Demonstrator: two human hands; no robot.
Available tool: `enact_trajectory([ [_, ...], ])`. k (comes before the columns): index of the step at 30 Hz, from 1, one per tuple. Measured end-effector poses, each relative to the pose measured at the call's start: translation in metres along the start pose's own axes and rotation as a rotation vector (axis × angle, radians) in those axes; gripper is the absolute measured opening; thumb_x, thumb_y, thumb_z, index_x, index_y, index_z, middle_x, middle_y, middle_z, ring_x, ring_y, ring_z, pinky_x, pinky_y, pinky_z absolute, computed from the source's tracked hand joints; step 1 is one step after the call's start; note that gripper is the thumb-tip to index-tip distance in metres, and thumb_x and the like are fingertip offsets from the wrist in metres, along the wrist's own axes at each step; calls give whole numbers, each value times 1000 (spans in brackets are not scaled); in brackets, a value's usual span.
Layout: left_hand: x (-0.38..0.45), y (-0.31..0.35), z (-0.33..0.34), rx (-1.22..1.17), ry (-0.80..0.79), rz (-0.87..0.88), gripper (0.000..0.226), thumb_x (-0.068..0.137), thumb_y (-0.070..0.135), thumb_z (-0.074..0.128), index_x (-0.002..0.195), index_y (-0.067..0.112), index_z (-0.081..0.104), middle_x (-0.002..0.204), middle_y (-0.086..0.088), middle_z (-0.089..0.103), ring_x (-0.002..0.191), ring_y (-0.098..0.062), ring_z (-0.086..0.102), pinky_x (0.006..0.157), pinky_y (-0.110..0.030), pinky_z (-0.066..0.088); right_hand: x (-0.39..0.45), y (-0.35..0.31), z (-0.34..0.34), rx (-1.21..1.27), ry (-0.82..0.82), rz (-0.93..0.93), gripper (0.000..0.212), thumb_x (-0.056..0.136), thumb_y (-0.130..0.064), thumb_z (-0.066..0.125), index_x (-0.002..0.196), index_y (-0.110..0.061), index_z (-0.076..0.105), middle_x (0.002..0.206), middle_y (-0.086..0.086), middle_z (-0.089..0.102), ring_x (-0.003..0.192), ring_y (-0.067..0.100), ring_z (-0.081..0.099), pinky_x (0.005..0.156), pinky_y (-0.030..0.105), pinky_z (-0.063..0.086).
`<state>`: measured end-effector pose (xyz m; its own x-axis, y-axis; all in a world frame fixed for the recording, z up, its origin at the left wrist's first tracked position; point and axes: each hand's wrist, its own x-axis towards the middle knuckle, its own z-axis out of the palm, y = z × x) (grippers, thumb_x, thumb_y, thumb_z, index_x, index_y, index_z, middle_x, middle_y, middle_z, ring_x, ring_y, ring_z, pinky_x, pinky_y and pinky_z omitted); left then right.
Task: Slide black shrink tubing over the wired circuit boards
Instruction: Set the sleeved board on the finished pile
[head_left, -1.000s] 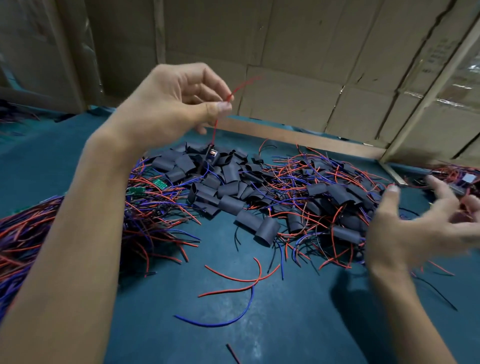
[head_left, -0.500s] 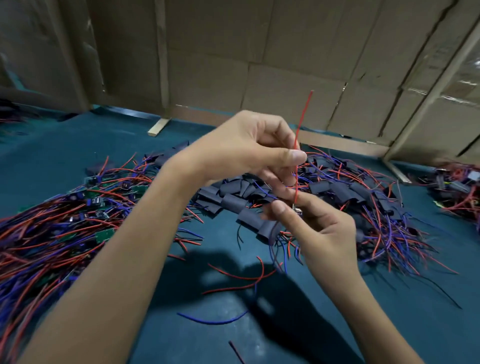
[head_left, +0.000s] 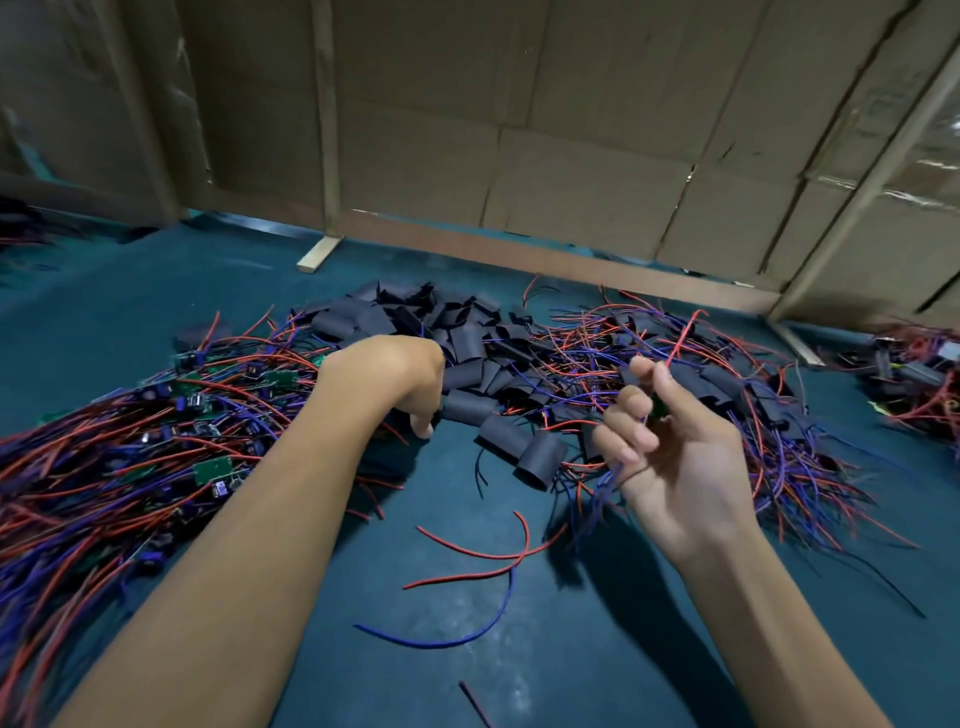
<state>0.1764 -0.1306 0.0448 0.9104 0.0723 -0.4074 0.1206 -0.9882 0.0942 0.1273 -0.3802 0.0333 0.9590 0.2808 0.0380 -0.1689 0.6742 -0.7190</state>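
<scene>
Two hands work over the mat, one on a board, one down among the tubes.

Your right hand (head_left: 675, 447) is raised above the mat (head_left: 571, 649) toward its right side, fingers curled round a small green board (head_left: 661, 406) whose red wire (head_left: 680, 338) sticks up past your thumb and whose blue wire (head_left: 605, 486) trails down below your fingers. Your left hand (head_left: 400, 379) reaches palm-down to the near edge of the tube pile (head_left: 467, 343) at the mat's middle, fingertips curled down beside a black tube (head_left: 467, 406); you cannot tell whether it has hold of one. Wired boards (head_left: 156, 441) lie heaped along the left edge, and more wires tangle through the pile toward the right. Loose red and blue wire scraps (head_left: 467, 566) lie on the mat near its front edge.
</scene>
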Motion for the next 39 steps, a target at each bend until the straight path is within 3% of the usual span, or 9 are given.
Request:
enact_trajectory([
  [5, -2, 1, 0, -18, -19, 53, 43, 81, 45, 81, 107, 20, 58, 107, -2, 54, 89, -26, 46, 69, -33, 42, -2, -7, -3, -4, -27, 26, 33, 105, -32, 44, 86, -13, 65, 60, -6, 31, 41, 3, 16, 32, 17, 21],
  [10, -7, 1, -4, -98, 95, 157, 30, 92, 38, 70, 90, 11, 56, 79, -3, 55, 68, -21, 49, 62, -32, 34, -3, -17, -9, 89, -158, 168, 28, 105, -31, 43, 88, -15, 59, 58, -10, 30, 40, 6, 14, 31, 17, 18],
  [14, -17, 7, -9, -499, 155, 392, 9, 100, 18, 55, 98, 11, 60, 77, -3, 66, 64, -14, 57, 61, -31, 44, -4, -23, -14, 401, -293, 318, 31, 107, -26, 40, 95, -5, 59, 62, -5, 29, 44, 4, 12, 37, 20, 10],
  [16, -23, 15, -10, -639, 197, 487, 15, 102, 21, 53, 109, 12, 63, 70, 0, 55, 61, -12, 52, 61, -29, 47, -7, -30, -15, 533, -315, 272, 29, 106, -21, 41, 94, -2, 58, 63, -2, 31, 44, 4, 12, 39, 21, 8],
  [20, -31, 36, -9, -733, 94, 529, 54, 100, 60, 39, 117, 15, 65, 72, -1, 39, 60, -14, 47, 69, -37, 55, -11, -48, -19, 681, -243, 138, 19, 101, -12, 43, 88, -3, 53, 61, 1, 31, 45, 14, 22, 40, 21, 8],
  [26, -29, 62, 6, -603, -3, 623, 42, 106, 44, 39, 118, 6, 52, 85, 1, 51, 66, 0, 55, 72, -30, 59, -7, -65, -41, 773, -107, 97, 20, 99, -5, 43, 80, -3, 49, 58, 1, 30, 44, 13, 22, 42, 17, 8],
  [29, -30, 70, 9, -624, -16, 634, 31, 105, 50, 35, 99, 21, 44, 87, 2, 50, 69, -1, 55, 72, -23, 58, -3, -66, -41, 635, -91, 61, 25, 99, -9, 46, 74, -8, 48, 56, -4, 26, 41, 11, 18, 38, 19, 6],
  [33, -31, 67, 6, -802, 26, 604, 52, 101, 63, 26, 115, 17, 43, 86, 1, 41, 75, -13, 48, 80, -43, 58, -4, -70, -33, -203, -53, 24, 33, 92, -33, 52, 61, -22, 48, 53, -10, 13, 39, 7, 7, 30, 19, 10],
  [39, -21, 50, 5, -565, 407, 665, 25, 103, 51, 43, 104, 28, 33, 97, 5, 42, 89, -13, 41, 81, -37, 39, -6, -66, -34, 74, -409, 384, 37, 101, -23, 41, 65, -18, 42, 52, -6, 16, 40, 8, 9, 38, 22, 9],
])
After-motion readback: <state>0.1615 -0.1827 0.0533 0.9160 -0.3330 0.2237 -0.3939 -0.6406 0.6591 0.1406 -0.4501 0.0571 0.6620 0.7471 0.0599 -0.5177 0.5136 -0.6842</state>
